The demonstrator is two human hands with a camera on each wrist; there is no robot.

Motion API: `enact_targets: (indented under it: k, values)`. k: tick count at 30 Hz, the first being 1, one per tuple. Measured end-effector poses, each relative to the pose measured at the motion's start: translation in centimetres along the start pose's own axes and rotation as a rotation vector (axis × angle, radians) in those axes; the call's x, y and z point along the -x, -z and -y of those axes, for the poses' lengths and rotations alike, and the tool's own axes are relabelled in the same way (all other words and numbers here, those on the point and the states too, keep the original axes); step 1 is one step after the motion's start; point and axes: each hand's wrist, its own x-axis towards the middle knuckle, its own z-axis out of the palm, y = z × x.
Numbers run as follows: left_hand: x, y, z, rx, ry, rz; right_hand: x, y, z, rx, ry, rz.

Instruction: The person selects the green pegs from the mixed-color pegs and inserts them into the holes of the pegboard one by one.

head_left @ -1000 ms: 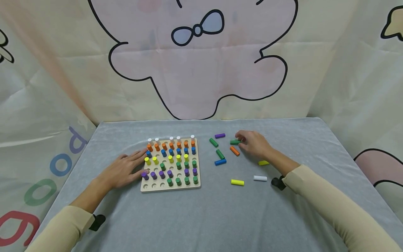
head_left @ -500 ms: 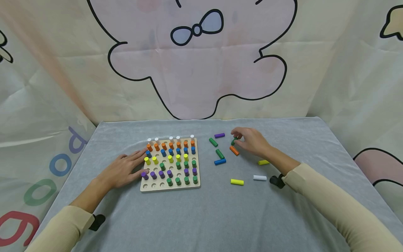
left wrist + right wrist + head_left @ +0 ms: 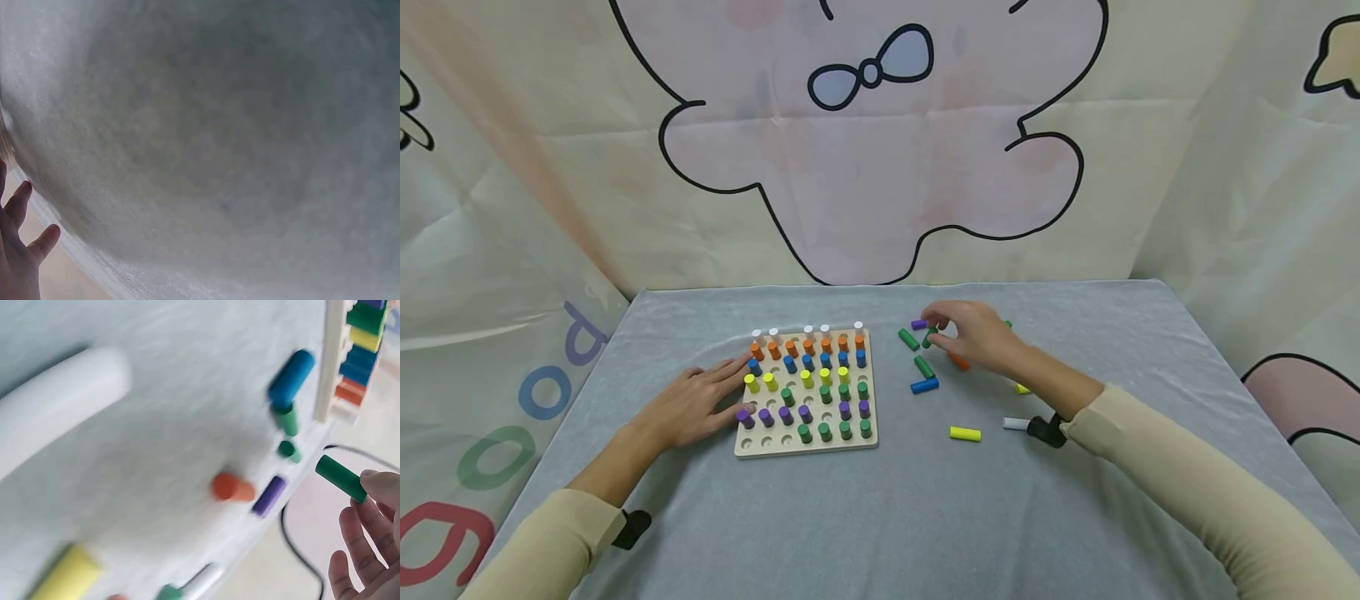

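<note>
A wooden peg board (image 3: 871, 443) lies left of centre on the grey cloth. Rows of white, orange, blue, yellow, green and purple pegs stand in it, and some holes are bare. My left hand (image 3: 700, 404) rests flat on the cloth, its straight fingers touching the board's left edge. My right hand (image 3: 942, 327) hovers right of the board and pinches a green peg (image 3: 931, 338) at its fingertips. In the right wrist view that green peg (image 3: 340, 478) hangs clear of the cloth, held between the fingertips (image 3: 374, 486).
Loose pegs lie on the cloth around the right hand: purple (image 3: 919, 324), two green (image 3: 908, 339) (image 3: 924, 367), blue (image 3: 925, 385), orange (image 3: 231, 487), yellow (image 3: 966, 433), white (image 3: 1017, 423). Printed fabric walls enclose the table. The left wrist view shows only grey cloth and fingers (image 3: 19, 250).
The right hand has picked the green peg up off the cloth and carried it left, towards the board. The left hand and the board have not moved.
</note>
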Motion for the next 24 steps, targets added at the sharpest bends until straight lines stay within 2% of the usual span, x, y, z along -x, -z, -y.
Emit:
enact_targets:
  k: [16, 24]
  values:
    - [-0.1, 0.0, -0.1, 0.007, 0.014, 0.004, -2.6, -1.7, 7.0, -0.043, 0.264, 0.028]
    - [0.0, 0.0, 0.0, 0.016, 0.015, 0.005, -3.2, -2.5, 9.7, -0.06, 0.29, 0.077]
